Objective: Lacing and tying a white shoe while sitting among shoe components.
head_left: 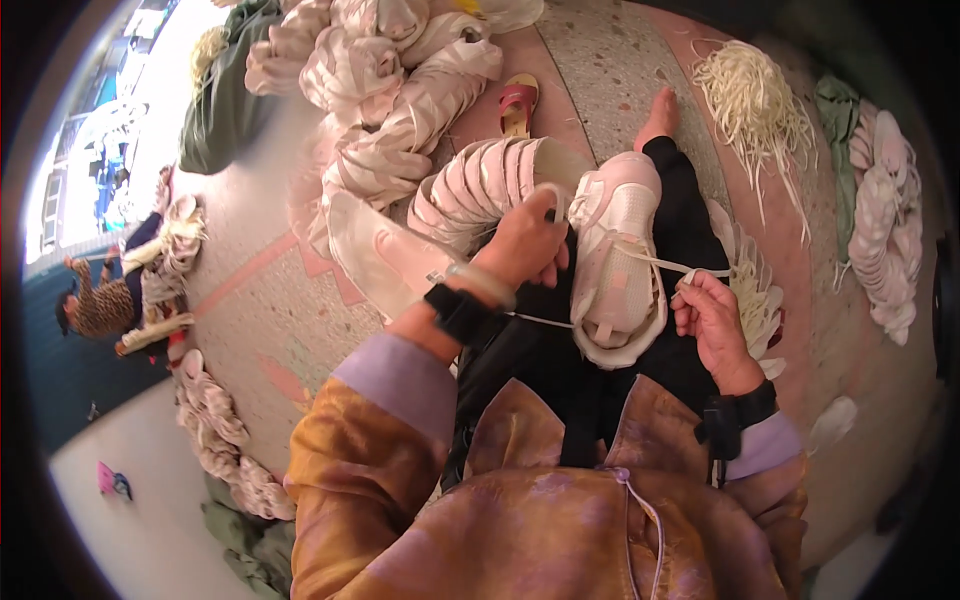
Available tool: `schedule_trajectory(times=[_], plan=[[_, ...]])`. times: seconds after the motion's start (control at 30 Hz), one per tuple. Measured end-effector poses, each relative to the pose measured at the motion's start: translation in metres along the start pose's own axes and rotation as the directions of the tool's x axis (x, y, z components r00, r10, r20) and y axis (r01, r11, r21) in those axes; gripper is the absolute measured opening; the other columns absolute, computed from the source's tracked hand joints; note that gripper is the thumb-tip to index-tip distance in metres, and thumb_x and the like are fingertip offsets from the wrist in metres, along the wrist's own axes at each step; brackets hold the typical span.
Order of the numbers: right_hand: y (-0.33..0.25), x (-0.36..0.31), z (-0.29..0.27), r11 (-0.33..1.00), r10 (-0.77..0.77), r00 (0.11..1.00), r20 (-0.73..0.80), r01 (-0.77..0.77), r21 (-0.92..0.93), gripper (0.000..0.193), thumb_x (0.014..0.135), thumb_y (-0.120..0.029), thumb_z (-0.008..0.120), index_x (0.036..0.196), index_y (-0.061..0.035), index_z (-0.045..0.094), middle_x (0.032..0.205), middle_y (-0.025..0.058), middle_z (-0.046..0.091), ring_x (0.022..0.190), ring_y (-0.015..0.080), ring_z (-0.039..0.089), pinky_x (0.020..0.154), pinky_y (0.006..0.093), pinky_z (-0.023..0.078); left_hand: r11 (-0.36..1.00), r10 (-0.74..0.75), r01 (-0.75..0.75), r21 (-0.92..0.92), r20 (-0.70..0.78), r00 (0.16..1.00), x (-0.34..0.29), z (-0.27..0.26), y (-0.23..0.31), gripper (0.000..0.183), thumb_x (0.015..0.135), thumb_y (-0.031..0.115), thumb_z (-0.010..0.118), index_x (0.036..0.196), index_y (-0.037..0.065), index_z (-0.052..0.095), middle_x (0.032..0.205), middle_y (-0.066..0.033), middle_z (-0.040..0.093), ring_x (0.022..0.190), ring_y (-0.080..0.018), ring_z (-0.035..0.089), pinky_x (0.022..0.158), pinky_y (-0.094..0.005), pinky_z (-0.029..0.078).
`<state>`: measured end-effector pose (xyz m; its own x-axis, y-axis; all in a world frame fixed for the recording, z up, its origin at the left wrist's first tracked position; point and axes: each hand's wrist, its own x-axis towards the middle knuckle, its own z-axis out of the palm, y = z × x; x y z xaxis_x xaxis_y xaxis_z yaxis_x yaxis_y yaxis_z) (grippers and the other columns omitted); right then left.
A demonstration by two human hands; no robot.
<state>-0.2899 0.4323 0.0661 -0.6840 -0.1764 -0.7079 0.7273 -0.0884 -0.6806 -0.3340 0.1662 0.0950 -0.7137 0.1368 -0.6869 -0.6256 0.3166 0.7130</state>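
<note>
A pale pink and white shoe upper (618, 240) lies on my black-trousered lap, toe pointing away and opening toward me. My right hand (712, 320), just right of it, pinches the end of a white shoelace (668, 263), which stretches across from the eyelet area. On the shoe's left, my left hand (525, 240) is closed with curled fingers. Something small and dark with a pale edge shows at its fingertips; I cannot make out what it is. A thin white strand runs from under my left wrist to the shoe's heel end.
Nested shoe uppers (480, 185) curve beside my left hand, with a larger heap (360, 70) beyond. Loose white laces (750, 90) lie at the far right, near more uppers (885, 220). A red sandal (518, 100) sits ahead. Another person (100, 300) sits at far left.
</note>
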Motion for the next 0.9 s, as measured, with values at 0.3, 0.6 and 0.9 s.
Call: schedule_trajectory(times=[0.3, 0.6, 0.9], plan=[[0.002, 0.004, 0.005, 0.999, -0.022, 0.998, -0.056, 0.019, -0.042, 0.005, 0.087, -0.014, 0.053, 0.086, -0.0093, 0.054, 0.074, 0.0017, 0.060, 0.058, 0.0069, 0.054, 0.051, 0.0200, 0.044, 0.977, 0.042, -0.072, -0.201, -0.146, 0.988, -0.024, -0.018, -0.024, 0.015, 0.086, 0.013, 0.048, 0.082, 0.000, 0.052, 0.061, -0.0066, 0.057, 0.040, -0.0128, 0.053, 0.034, -0.0223, 0.040], [0.006, 0.017, 0.009, 0.997, -0.078, 0.995, -0.062, 0.076, -0.035, 0.004, 0.086, -0.015, 0.055, 0.085, -0.0107, 0.055, 0.075, 0.0006, 0.061, 0.059, 0.0061, 0.055, 0.052, 0.0191, 0.043, 0.975, 0.172, -0.183, -0.126, -0.093, 0.981, -0.036, -0.014, -0.052, 0.016, 0.085, 0.017, 0.057, 0.074, 0.004, 0.058, 0.060, 0.0032, 0.049, 0.048, -0.0044, 0.045, 0.041, -0.0190, 0.036], [0.008, 0.033, 0.015, 0.968, -0.217, 0.976, -0.021, 0.218, 0.122, 0.007, 0.087, -0.016, 0.057, 0.086, -0.0099, 0.060, 0.080, -0.0023, 0.061, 0.070, 0.0043, 0.055, 0.060, 0.0179, 0.043, 0.947, 0.125, -0.122, -0.297, -0.012, 0.992, -0.021, 0.016, -0.029, 0.015, 0.086, 0.016, 0.056, 0.078, 0.003, 0.057, 0.067, -0.0024, 0.059, 0.052, -0.0095, 0.057, 0.045, -0.0199, 0.045]])
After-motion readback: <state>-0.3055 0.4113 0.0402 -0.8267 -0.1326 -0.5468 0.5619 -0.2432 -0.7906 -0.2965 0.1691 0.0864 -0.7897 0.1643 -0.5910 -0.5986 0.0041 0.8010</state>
